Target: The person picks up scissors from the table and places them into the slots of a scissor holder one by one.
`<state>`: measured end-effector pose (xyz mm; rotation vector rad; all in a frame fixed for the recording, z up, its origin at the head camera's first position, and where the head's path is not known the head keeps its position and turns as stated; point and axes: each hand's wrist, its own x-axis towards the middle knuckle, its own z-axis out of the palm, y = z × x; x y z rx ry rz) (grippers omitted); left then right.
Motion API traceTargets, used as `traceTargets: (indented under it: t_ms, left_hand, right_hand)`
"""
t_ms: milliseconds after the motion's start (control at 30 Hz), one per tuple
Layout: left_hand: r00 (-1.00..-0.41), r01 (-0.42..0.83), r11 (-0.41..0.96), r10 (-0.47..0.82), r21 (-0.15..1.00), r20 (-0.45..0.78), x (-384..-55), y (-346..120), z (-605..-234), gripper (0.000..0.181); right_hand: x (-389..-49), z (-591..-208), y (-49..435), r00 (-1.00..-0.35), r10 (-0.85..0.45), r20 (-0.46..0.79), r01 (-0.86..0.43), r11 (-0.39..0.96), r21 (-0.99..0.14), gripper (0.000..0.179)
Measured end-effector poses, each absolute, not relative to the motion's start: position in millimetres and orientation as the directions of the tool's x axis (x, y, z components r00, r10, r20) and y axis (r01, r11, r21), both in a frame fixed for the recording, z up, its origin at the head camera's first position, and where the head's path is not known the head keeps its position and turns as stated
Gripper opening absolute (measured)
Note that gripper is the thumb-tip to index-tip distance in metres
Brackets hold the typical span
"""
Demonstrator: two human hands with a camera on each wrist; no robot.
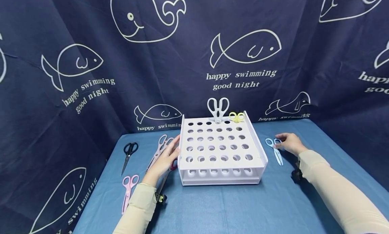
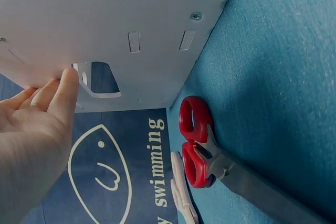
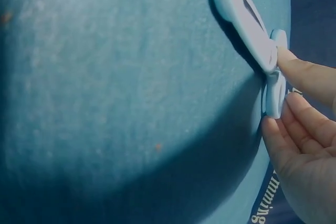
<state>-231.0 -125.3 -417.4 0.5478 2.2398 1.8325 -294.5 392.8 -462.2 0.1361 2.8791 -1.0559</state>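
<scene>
Light blue scissors (image 1: 277,156) lie at the right of the table. My right hand (image 1: 290,143) pinches their handle between thumb and fingers, as the right wrist view shows, with the blades (image 3: 247,24) pointing away. At the centre stands a white rack (image 1: 223,165) with rows of round holes. My left hand (image 1: 164,160) rests its nearly straight fingers against the rack's left side panel (image 2: 157,3), beside a cutout. White-handled scissors (image 1: 218,109) and small yellow-handled scissors (image 1: 236,117) stand upright in the rack's back row.
Left of the rack lie red-handled scissors (image 2: 194,163), partly under my left arm, and pale pink scissors (image 1: 160,147). Further left are black scissors (image 1: 128,156) and pink scissors (image 1: 127,191). A dark blue curtain (image 1: 194,72) with fish drawings hangs behind the blue-covered table (image 1: 218,210).
</scene>
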Motion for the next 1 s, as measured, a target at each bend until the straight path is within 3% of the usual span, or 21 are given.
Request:
traceTargets:
  t_ms: [600, 800, 1000]
  left_hand:
    - [-0.902, 0.172, 0.140, 0.420, 0.975, 0.099, -229, -127, -417, 0.059]
    - [-0.908, 0.164, 0.137, 0.407, 0.977, 0.096, -229, -126, -417, 0.058]
    - [-0.906, 0.155, 0.123, 0.412, 0.980, 0.092, -231, -126, -419, 0.059]
  right_hand:
    - [-295, -453, 385, -0.998, 0.000, -0.059, 0.033, 0.832, -0.554, 0.064]
    - [-296, -455, 393, -0.999, 0.003, -0.040, 0.025, 0.818, -0.575, 0.061]
    - [-293, -449, 401, -0.998, 0.053, -0.027, 0.058, 0.771, -0.634, 0.048]
